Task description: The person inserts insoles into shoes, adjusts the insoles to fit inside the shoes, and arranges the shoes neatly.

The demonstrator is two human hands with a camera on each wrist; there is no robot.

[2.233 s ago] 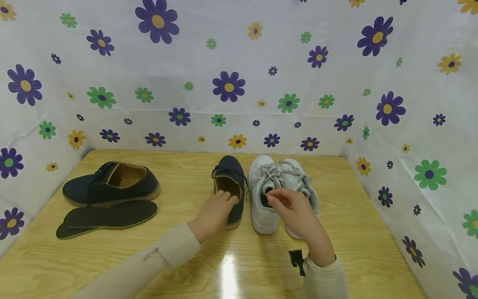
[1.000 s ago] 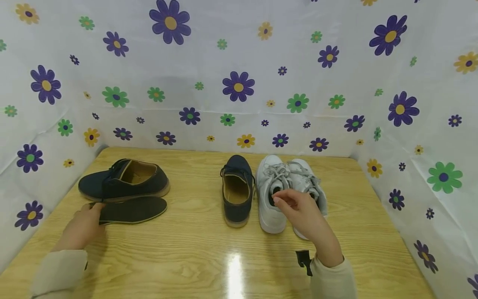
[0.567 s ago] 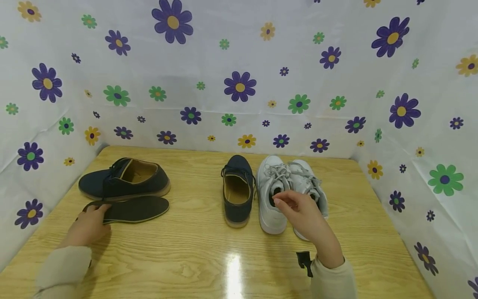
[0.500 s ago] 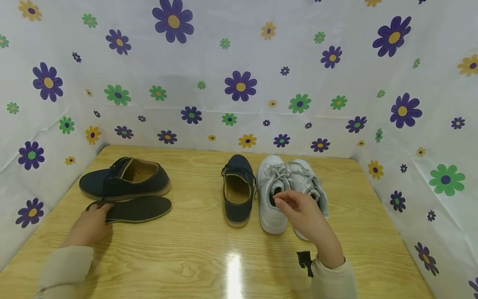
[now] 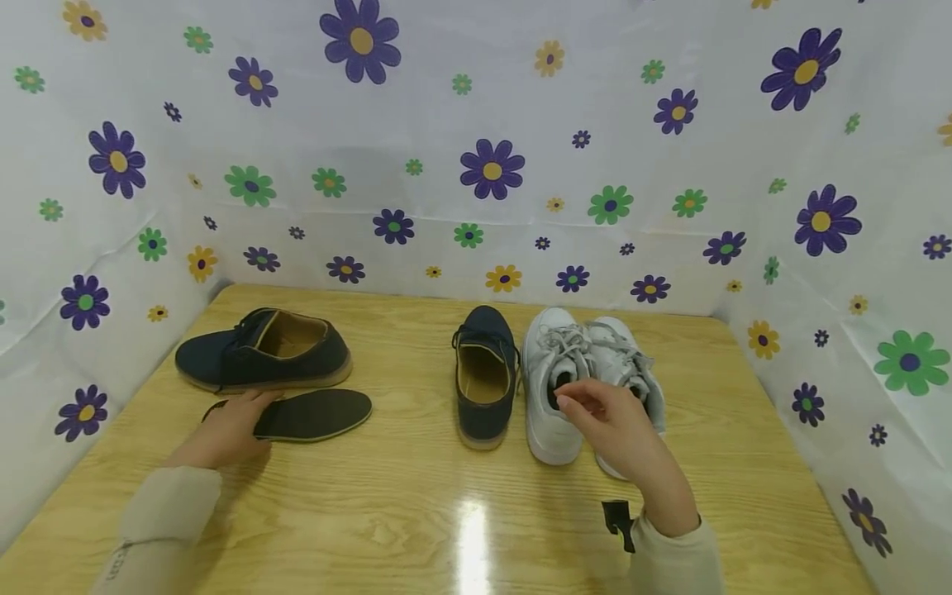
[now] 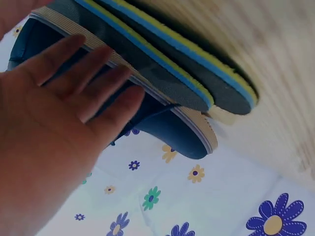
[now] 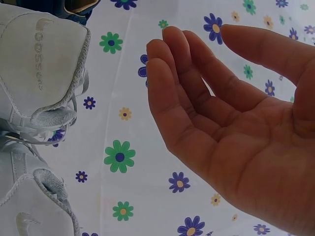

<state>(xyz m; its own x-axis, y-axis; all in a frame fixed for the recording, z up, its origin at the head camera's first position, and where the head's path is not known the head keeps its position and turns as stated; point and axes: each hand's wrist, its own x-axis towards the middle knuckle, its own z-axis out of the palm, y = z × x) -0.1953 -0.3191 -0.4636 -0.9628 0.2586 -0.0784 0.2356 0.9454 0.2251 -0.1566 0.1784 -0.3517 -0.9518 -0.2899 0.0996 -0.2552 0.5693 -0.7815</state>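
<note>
Two dark insoles (image 5: 320,415), stacked slightly offset, lie in front of a navy lace-up shoe (image 5: 211,357) at the table's left. Blue and yellow layers show along the insoles' edges in the left wrist view. My left hand (image 5: 230,428) lies over their left part, thumb on the near side. Its fingers (image 6: 101,101) look nearly straight, overlapping the insoles and shoe. The other navy shoe (image 5: 485,417) stands upright mid-table, toe toward the back. My right hand (image 5: 625,421) hovers at two white sneakers (image 5: 552,438), fingers loosely bent, holding nothing; the right wrist view shows its bare palm.
The wooden table (image 5: 357,512) is backed by a white flower-print cloth (image 5: 416,107), which also rises at both sides. The white sneakers stand side by side, right of the middle navy shoe. A black buckle (image 5: 619,522) hangs by the right sleeve.
My left hand left the middle navy shoe, reached the insoles and then moved right along them. The insoles have slid right. My right hand has stayed in place.
</note>
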